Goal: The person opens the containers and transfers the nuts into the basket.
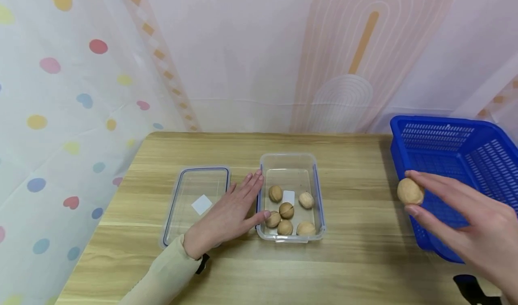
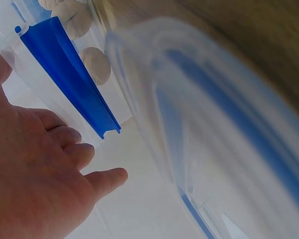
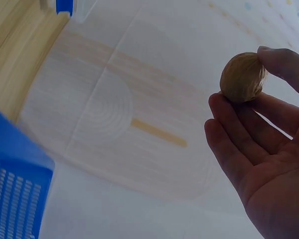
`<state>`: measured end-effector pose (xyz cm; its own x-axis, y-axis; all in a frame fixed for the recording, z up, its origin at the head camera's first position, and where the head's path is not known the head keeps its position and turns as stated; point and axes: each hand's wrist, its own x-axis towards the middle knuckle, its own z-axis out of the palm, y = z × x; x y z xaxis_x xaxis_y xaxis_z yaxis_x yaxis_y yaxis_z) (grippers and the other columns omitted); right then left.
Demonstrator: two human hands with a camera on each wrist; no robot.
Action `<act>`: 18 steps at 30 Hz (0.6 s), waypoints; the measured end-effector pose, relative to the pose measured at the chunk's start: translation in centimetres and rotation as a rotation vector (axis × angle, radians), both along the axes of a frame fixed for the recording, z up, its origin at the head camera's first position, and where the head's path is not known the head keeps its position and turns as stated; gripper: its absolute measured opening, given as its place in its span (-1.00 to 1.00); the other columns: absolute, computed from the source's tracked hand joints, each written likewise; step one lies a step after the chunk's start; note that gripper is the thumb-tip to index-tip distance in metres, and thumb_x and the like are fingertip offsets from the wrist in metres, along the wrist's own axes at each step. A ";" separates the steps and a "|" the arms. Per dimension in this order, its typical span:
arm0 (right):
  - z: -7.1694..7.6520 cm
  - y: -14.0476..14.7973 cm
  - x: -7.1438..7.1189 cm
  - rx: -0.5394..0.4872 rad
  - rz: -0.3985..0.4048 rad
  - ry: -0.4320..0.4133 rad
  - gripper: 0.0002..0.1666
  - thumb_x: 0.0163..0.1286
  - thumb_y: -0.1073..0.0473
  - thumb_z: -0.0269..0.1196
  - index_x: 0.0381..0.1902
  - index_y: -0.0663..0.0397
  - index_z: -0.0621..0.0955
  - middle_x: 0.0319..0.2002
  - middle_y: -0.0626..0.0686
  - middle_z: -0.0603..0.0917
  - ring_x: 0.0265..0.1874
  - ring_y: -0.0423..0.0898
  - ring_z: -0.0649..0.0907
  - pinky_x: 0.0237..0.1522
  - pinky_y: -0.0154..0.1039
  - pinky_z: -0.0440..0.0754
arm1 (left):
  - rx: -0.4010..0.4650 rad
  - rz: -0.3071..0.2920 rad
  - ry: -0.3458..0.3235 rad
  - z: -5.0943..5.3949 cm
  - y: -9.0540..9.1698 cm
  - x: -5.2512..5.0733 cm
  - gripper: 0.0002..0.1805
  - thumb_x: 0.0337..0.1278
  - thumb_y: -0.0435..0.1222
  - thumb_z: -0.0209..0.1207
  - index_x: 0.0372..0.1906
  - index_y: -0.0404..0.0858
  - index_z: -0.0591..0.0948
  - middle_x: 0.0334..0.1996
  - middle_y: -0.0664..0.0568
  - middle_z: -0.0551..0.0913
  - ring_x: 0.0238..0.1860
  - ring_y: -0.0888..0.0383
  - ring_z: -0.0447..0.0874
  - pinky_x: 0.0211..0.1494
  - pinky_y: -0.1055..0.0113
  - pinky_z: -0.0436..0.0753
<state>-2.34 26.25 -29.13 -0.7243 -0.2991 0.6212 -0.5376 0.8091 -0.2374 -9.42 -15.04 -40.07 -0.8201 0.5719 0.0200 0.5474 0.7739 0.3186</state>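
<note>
Between thumb and fingertips my right hand [image 1: 473,219] pinches a walnut [image 1: 410,191], held up over the left side of a blue basket [image 1: 398,161]. The right wrist view shows the same walnut [image 3: 242,77] at the fingertips. My left hand [image 1: 230,215] touches the left wall of a clear plastic container [image 1: 289,154], fingers fairly straight and thumb at the rim. Several walnuts [image 1: 286,210] lie in the container's nearer half, beside a white label. In the left wrist view, the hand [image 2: 45,164] is next to the container's blue side clip [image 2: 70,79].
Left of the container lies its clear lid [image 1: 190,179] with a blue seal and a white square label [image 1: 201,204], partly under my left forearm. The wooden table [image 1: 356,269] meets a patterned cloth backdrop [image 1: 243,48] at its far edge.
</note>
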 end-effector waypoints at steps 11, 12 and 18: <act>1.4 3.4 -2.0 -0.046 0.075 0.000 -0.05 0.42 -0.49 0.08 0.26 0.26 0.66 0.15 0.20 0.72 0.25 -0.63 0.40 0.26 -0.65 0.28 | -0.001 0.000 0.003 0.0 0.1 0.0 -0.04 0.53 0.23 -0.05 0.65 -0.35 0.02 0.67 -0.10 -0.13 0.65 -0.13 -0.12 0.56 -0.30 0.10; 1.4 3.6 -2.3 -0.051 0.088 0.007 -0.04 0.43 -0.48 0.09 0.25 0.29 0.66 0.20 0.06 0.69 0.26 -0.61 0.41 0.27 -0.63 0.29 | -0.001 0.001 0.003 0.0 0.1 0.0 -0.04 0.53 0.23 -0.05 0.65 -0.35 0.02 0.67 -0.10 -0.13 0.65 -0.13 -0.12 0.55 -0.30 0.11; 1.7 5.2 -3.9 -0.017 0.084 0.021 -0.04 0.45 -0.46 0.10 0.26 0.33 0.64 0.17 0.25 0.71 0.26 -0.67 0.34 0.29 -0.64 0.24 | 0.000 0.002 -0.002 0.1 0.1 0.0 -0.04 0.53 0.23 -0.04 0.66 -0.34 0.01 0.68 -0.09 -0.14 0.66 -0.12 -0.13 0.55 -0.30 0.10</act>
